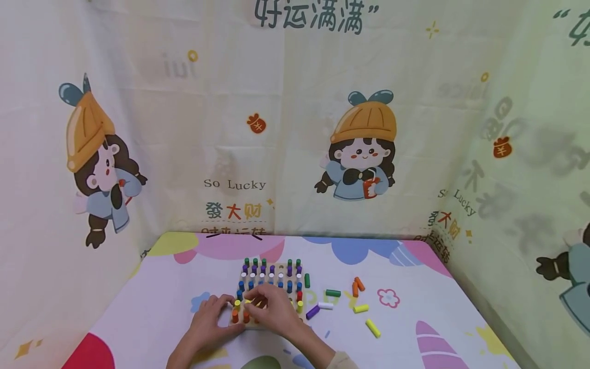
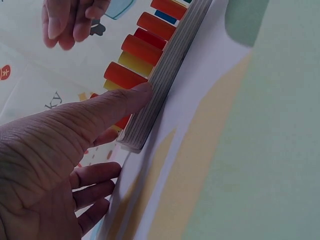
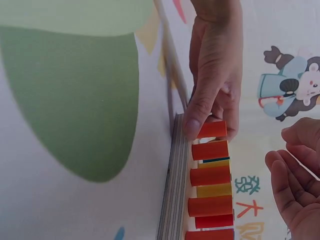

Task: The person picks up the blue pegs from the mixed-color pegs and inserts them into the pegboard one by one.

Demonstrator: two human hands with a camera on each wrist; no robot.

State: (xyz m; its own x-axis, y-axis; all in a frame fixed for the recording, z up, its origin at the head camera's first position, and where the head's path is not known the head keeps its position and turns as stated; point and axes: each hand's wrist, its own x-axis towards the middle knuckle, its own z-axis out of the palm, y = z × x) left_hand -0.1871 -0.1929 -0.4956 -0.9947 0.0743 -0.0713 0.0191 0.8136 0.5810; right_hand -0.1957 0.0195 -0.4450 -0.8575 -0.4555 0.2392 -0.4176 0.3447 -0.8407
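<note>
A wooden pegboard (image 2: 166, 72) carries rows of coloured pegs: green, purple, white, blue, mixed colours, then orange pegs (image 3: 210, 176) along the near edge. My left hand (image 1: 209, 323) holds its near left corner. In the left wrist view, the thumb presses the front edge and the other fingers bend around the left side. My right hand (image 1: 276, 310) hovers over the near rows, fingers bent and covering several pegs in the head view. In the right wrist view, a gap shows between its thumb and fingers, with no peg visible there.
Right of the board lie loose pegs: a green peg (image 1: 333, 293), another green peg (image 1: 307, 280), a white peg (image 1: 325, 306), a purple peg (image 1: 313, 312), orange pegs (image 1: 355, 289) and yellow pegs (image 1: 373, 328). A printed cloth (image 1: 295, 215) hangs behind the patterned table (image 1: 396, 353).
</note>
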